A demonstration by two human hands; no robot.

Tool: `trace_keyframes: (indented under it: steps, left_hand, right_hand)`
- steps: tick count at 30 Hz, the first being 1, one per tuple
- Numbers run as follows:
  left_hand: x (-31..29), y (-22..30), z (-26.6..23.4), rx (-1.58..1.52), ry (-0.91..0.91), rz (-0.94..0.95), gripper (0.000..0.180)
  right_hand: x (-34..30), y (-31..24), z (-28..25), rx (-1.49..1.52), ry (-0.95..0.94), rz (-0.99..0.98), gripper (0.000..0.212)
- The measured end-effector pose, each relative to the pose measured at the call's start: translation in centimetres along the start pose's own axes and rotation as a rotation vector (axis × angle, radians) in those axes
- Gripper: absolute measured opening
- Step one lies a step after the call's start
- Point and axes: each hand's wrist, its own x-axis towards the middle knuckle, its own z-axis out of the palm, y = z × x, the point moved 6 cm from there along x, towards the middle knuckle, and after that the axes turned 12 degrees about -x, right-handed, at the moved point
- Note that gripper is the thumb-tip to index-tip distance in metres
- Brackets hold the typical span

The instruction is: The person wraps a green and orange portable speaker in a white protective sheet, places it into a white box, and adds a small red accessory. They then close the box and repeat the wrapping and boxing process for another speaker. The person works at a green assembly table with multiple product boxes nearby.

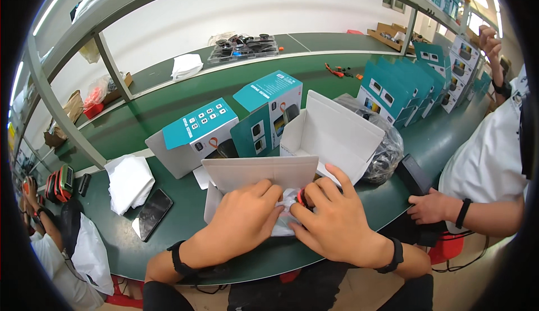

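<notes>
Two hands (241,218) (337,218) pinch plastic (287,197) in an upward-opening box (258,169), long axis running sideways.

The left forearm (161,267) and the right forearm (413,263) enter from the lower edge and lean toward each other. The left hand (240,216) is turned inward, its fingers (262,188) curled. The right hand (336,216) is near it, back upward, one finger (340,178) stretched away from the others.

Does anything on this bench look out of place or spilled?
Only mildly: small red pieces lie scattered on the bench, left of the standing teal boxes, loose rather than gathered together. Nothing looks spilled or damaged.
</notes>
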Motion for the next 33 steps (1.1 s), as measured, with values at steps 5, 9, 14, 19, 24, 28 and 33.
trace_keyframes:
  steps: [5,9,14,19,24,28,33]
  left_hand:
    - [0.3,1.0,-0.5,-0.048,0.059,0.024,0.020]
    - [0.2,0.8,0.1,-0.080,-0.002,0.023,0.021]
    - [0.7,0.7,1.2,0.041,-0.057,0.130,0.033]
    - [0.8,1.6,1.8,0.191,-0.043,0.198,0.041]
    - [2.2,3.8,2.9,0.095,0.026,0.211,0.046]
    - [2.7,2.9,4.6,0.022,-0.084,0.119,0.047]
    - [2.8,2.3,4.1,-0.081,0.007,0.104,0.031]
  right_hand:
    - [-0.8,1.4,-0.5,0.038,0.031,0.079,0.025]
    - [-2.4,1.0,-1.0,0.000,0.072,0.197,0.028]
    - [-3.4,0.2,-1.3,-0.035,0.063,0.380,0.031]
    - [-5.0,0.9,-0.9,0.009,0.200,0.389,0.033]
    - [-5.9,0.7,-0.5,-0.002,0.369,0.430,0.031]
    - [-6.1,0.7,-0.3,0.079,0.377,0.408,0.029]
    - [-6.5,0.9,0.0,0.146,0.385,0.427,0.033]
